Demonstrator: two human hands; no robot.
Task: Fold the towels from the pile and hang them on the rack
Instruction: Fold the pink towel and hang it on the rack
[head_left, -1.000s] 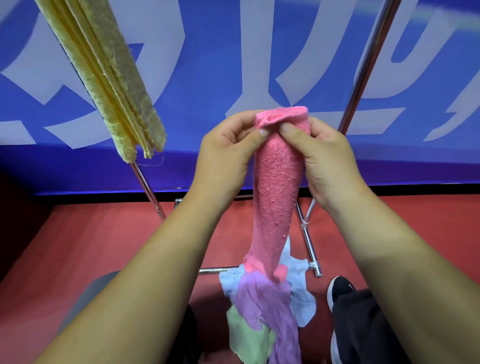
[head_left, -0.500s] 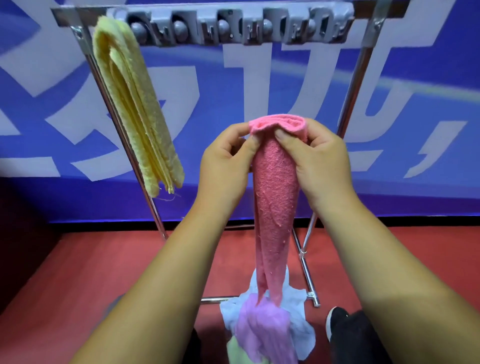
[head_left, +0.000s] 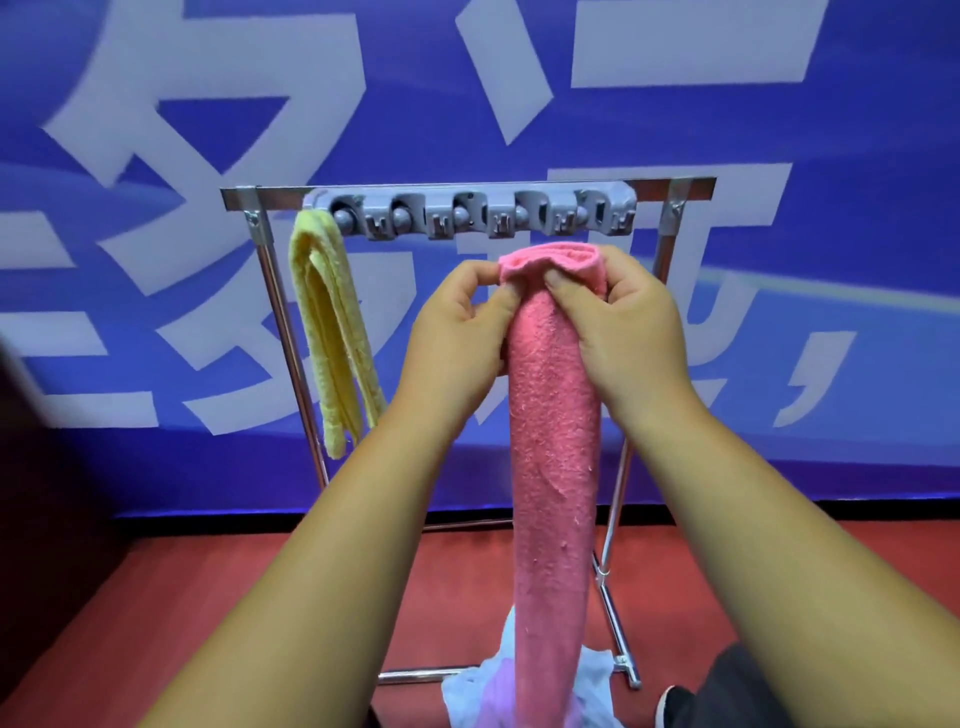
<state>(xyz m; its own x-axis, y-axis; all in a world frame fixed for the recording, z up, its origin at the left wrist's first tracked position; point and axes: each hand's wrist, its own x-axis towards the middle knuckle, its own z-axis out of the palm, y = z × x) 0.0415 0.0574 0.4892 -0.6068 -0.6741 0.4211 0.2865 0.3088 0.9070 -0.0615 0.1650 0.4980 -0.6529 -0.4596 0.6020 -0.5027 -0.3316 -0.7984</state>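
Observation:
A folded pink towel (head_left: 553, 447) hangs down in a long strip from both my hands. My left hand (head_left: 452, 338) pinches its folded top edge from the left. My right hand (head_left: 621, 332) grips the same top from the right. They hold it just below and in front of the metal rack (head_left: 680, 187) with its grey clip bar (head_left: 478, 215). A folded yellow towel (head_left: 330, 332) hangs from the leftmost clip. The pile of pale blue and purple towels (head_left: 483, 686) lies on the floor beneath the pink towel, partly hidden by it.
A blue banner with white characters (head_left: 156, 130) fills the background behind the rack. The floor (head_left: 156, 597) is red. The rack's chrome legs (head_left: 615, 623) spread at floor level. A black shoe and dark trouser leg (head_left: 727, 691) show at the lower right.
The view has tilted upward, bringing the whole rack top and clip bar into sight. Both hands still hold the pink towel's top, now raised close under the clip bar.

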